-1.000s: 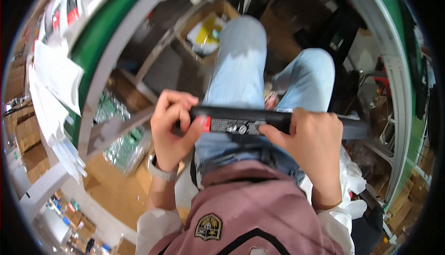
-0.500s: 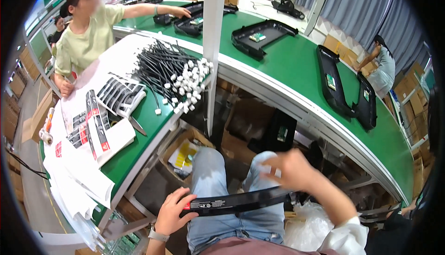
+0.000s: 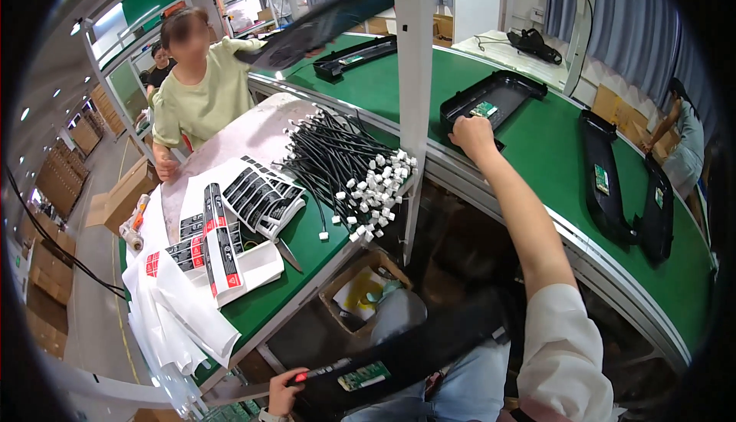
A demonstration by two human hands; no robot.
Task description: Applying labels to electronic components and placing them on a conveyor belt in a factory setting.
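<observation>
A long black plastic housing (image 3: pixel 441 341) lies across my lap, tilted, with a green circuit board (image 3: pixel 364 376) and a red-and-black label strip on it. My left hand (image 3: pixel 284 393) grips its left end, fingers wrapped over the edge. Stretched forward over the green work surface, my right hand (image 3: pixel 473 135) has its fingers curled on the near edge of another black housing (image 3: pixel 521 85). That housing is an open tray shape with a small green board inside. My right fingertips are partly hidden.
Black cables (image 3: pixel 330 154) with white connectors are heaped on the left table, beside label sheets (image 3: pixel 264 196) and scissors (image 3: pixel 290 256). A white post (image 3: pixel 414 62) stands between table and belt. Across the table, a co-worker (image 3: pixel 203 88) lifts a blurred black housing (image 3: pixel 330 23). More housings (image 3: pixel 602 169) lie to the right.
My right hand has gone from above my lap forward to the housing on the belt. The housing on my lap has turned, showing its circuit board. The co-worker has raised a housing.
</observation>
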